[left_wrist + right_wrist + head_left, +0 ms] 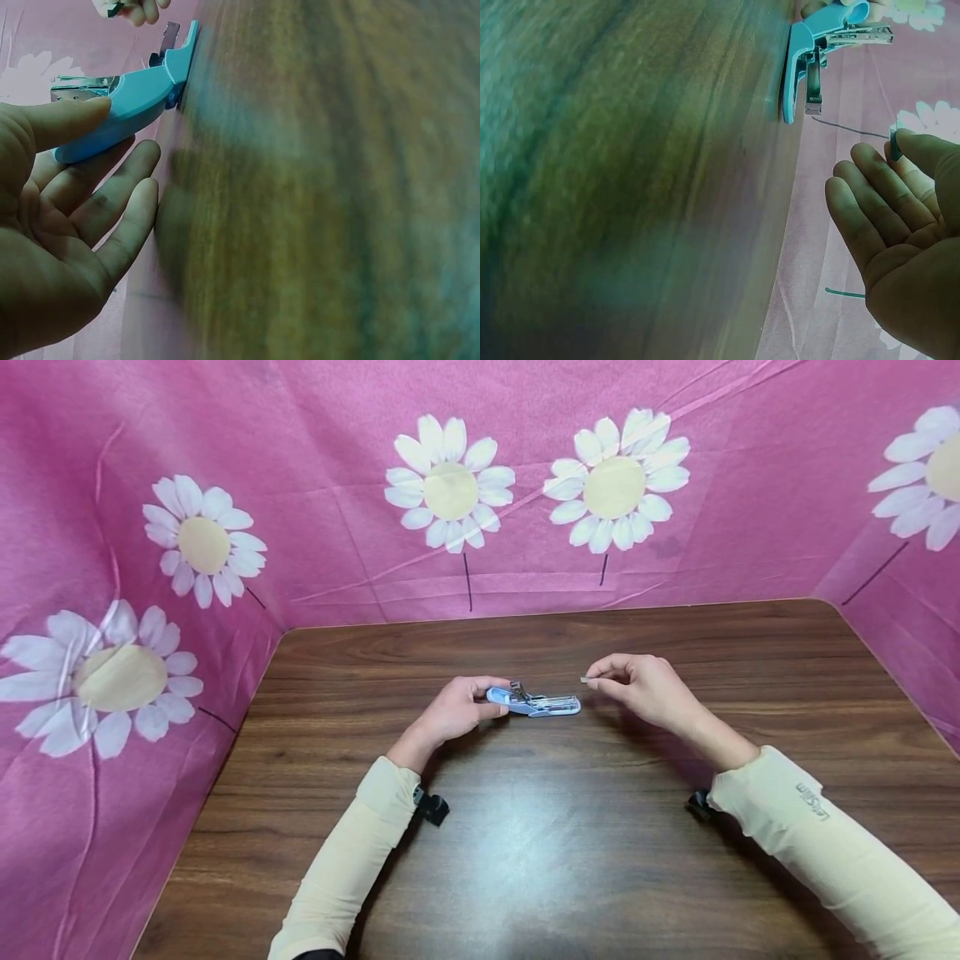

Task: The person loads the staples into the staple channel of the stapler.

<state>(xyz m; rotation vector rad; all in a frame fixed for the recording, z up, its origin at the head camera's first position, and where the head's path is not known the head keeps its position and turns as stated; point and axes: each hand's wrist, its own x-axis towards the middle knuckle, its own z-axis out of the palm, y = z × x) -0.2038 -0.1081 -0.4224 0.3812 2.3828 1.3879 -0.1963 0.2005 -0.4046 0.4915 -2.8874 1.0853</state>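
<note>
A light blue stapler point(536, 702) lies opened out over the table, its metal magazine exposed. My left hand point(459, 706) grips its top end between thumb and fingers. In the left wrist view the thumb presses on the blue body of the stapler point(127, 112), while the lower fingers stay off it. To the right of the stapler, my right hand point(651, 692) pinches a small grey strip of staples point(586, 679) between thumb and index finger. The right wrist view shows that strip point(895, 142) at the fingertips, apart from the stapler, with the other fingers loosely extended.
Both hands work over a brown wooden table point(525, 827). A pink cloth point(330, 485) with big white flowers hangs behind it and along the sides. Black straps with cameras sit at the left wrist point(431, 807) and right wrist point(700, 805).
</note>
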